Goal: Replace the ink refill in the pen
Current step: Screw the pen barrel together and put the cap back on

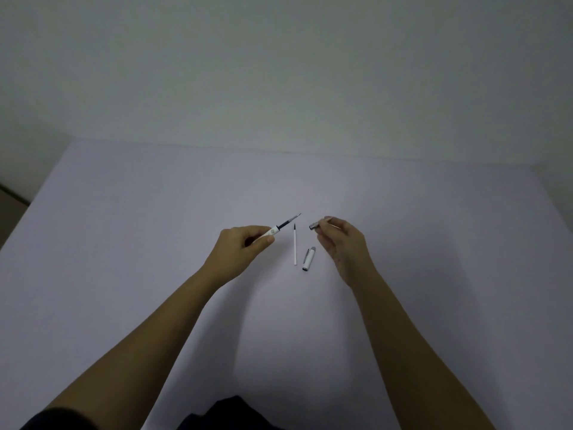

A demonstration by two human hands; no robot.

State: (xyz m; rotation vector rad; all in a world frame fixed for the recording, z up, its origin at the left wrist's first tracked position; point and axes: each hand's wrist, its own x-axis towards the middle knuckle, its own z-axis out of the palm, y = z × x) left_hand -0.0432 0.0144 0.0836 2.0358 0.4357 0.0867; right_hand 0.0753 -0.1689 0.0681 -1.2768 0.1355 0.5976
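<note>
We look down at a pale table [155,243] with both bare forearms reaching out over it toward the middle. Our left hand [240,248] is curled around the white pen barrel [269,233], thumb and fingers pressed together on it so that this grip is pinching the barrel near its front end. Out of that end sticks the dark ink refill [288,221], bare and unsheathed, slanting up and to the right, its fine metal tip toward the far side of the table. Our right hand [344,243] is held apart from the left, with the fingertips closed on a small grey metal tip piece [313,226] of the pen; that grip is pinching the piece at the ends of the thumb and first fingers, while the remaining fingers curve loosely below. The tip piece sits just beside the exposed end of the refill but does not touch it. Between the two hands, on the table, lies a second refill [295,245], thin and white with a dark point, running nearly straight away from us. Just to its right, close but not touching, lies the pen cap [309,259], white with a silver clip, tilted slightly so that its far end leans toward our right hand. Dark clothing [229,414] shows at the bottom edge, and a plain wall [279,57] rises behind the table.
</note>
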